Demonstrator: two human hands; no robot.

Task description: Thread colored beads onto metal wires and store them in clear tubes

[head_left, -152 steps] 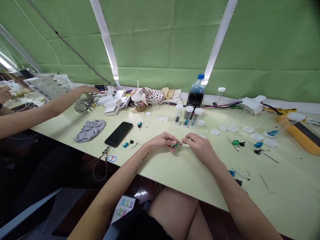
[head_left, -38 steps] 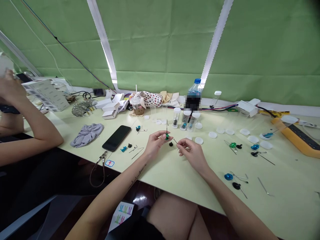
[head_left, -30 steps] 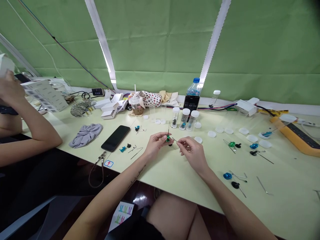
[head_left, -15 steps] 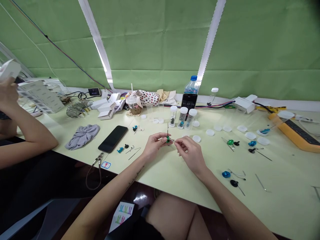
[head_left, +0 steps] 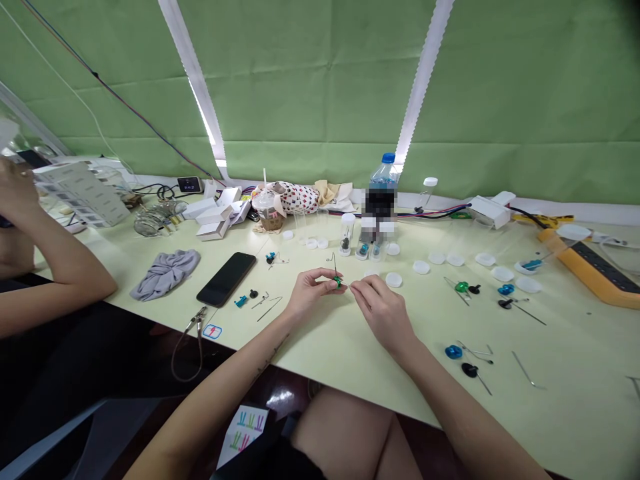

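The left hand (head_left: 311, 292) holds a green part (head_left: 339, 282) above the counter (head_left: 350, 360). The right hand (head_left: 383, 308) pinches a thin stick (head_left: 346, 285), with that part at its 10 o'clock. A black phone (head_left: 227, 279) lies at the left hand's 9 o'clock.

Green part (head_left: 339, 281) partly hidden by left hand (head_left: 313, 291), plastic bottle (head_left: 384, 177) pixelated below, co-worker's hand (head_left: 18, 190) cut off at left edge
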